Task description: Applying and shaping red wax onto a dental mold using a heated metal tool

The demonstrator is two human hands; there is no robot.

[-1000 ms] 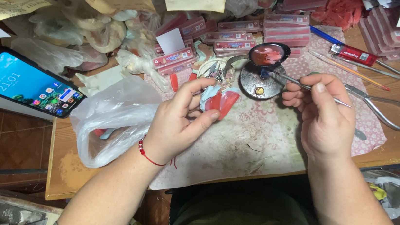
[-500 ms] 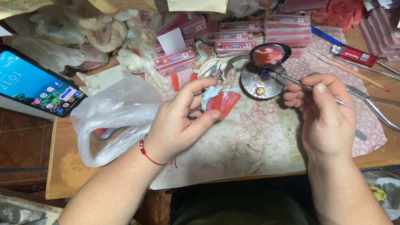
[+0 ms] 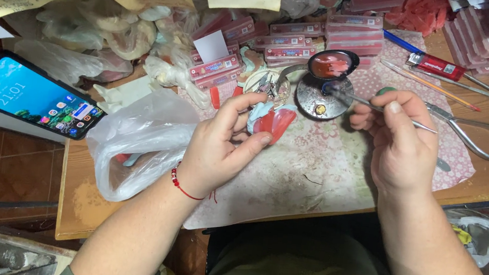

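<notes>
My left hand (image 3: 219, 147) grips a pale blue dental cast with red wax (image 3: 271, 122) over the patterned mat (image 3: 314, 162). My right hand (image 3: 396, 140) pinches a thin metal instrument (image 3: 367, 104); its tip points left, to the round dark metal burner (image 3: 317, 99) beneath a large spoon of melted red wax (image 3: 330, 65). A small round dish of metal bits (image 3: 267, 86) sits just beyond the cast.
A lit phone (image 3: 27, 98) lies at the left beside a white plastic bag (image 3: 137, 139). Several red flat boxes (image 3: 302, 38) are stacked at the back. Pliers (image 3: 466, 132), a lighter (image 3: 433, 66) and pencils lie at the right. Paper notes hang above.
Hardly anything moved; both hands keep their grips, and the view shifted down slightly.
</notes>
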